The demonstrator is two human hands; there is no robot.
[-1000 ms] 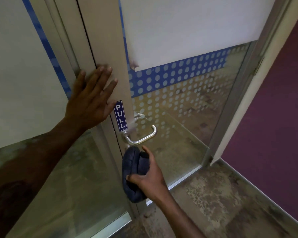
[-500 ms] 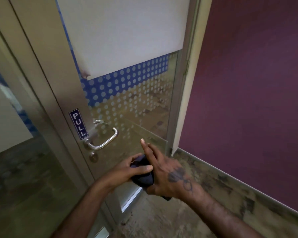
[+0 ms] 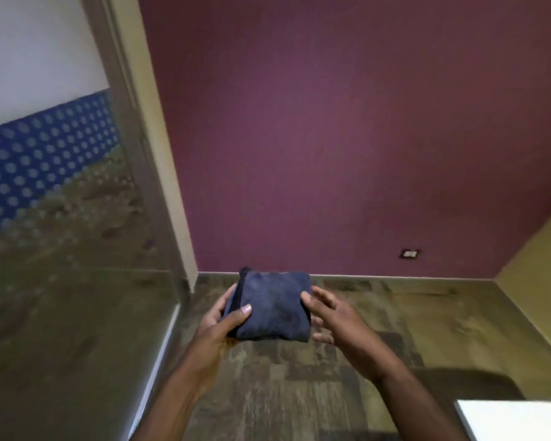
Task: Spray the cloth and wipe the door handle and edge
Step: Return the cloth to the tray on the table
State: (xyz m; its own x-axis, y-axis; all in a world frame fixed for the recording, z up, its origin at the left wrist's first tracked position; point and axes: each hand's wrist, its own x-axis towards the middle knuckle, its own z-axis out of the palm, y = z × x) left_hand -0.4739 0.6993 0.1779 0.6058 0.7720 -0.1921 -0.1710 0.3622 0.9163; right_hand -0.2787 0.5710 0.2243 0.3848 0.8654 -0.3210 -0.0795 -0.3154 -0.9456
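Note:
A folded dark blue cloth [image 3: 272, 305] is held in front of me above the floor. My left hand [image 3: 225, 323] grips its left side, thumb on top. On the cloth's right edge my right hand [image 3: 330, 313] rests with fingers spread, touching it with the fingertips. The glass door [image 3: 61, 218] with its blue dotted band fills the left of the view. Its handle is out of view. No spray bottle is visible.
A maroon wall [image 3: 331, 138] stands ahead with a small socket plate [image 3: 409, 253] low on it. A yellow wall [image 3: 541, 265] is at the right. A white surface corner [image 3: 516, 420] shows at bottom right. The floor [image 3: 299, 393] is mottled brown.
My view has swung right, away from the door handle. The left hand left the door frame and took the cloth; the cloth now lies flat between both hands.

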